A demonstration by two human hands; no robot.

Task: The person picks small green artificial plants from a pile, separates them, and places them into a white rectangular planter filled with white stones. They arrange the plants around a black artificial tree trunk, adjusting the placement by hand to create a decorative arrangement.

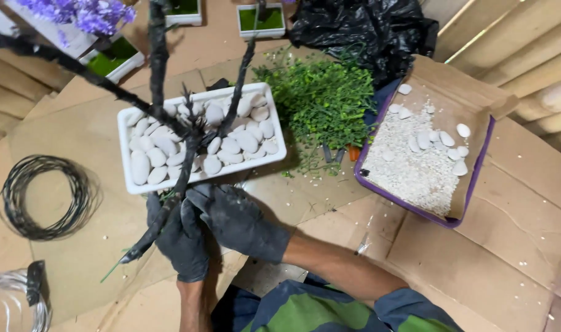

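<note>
Down in front of me, on the cardboard-covered surface [526,203], both my gloved hands are bunched at the near edge of the white rectangular planter [201,134]. My left hand [181,237] has its fingers curled shut around the black branch [169,197], gripping it where it leans out over the planter's rim, its lower tip pointing down to my left. My right hand [237,220] sits just beside it, touching it, fingers bent and pressed against the same branch right at the rim; how tightly they close I can't tell. The branch forks upward from there, dark limbs spreading out over the planter and past it towards the top of the view. The planter is packed with smooth white pebbles [231,142].

To my left, a coil of dark wire [43,197] lies flat, well apart from the hands, and a paler wire coil [13,301] shows at the bottom corner. Right of the planter, a heap of green artificial foliage [323,101] spreads out, with a black plastic bag [366,31] behind it. Further right, a purple tray [415,206] lined with cardboard holds white gravel and a few more pebbles. Up top, small white pots with green tops [261,19] and purple flowers [83,12].
</note>
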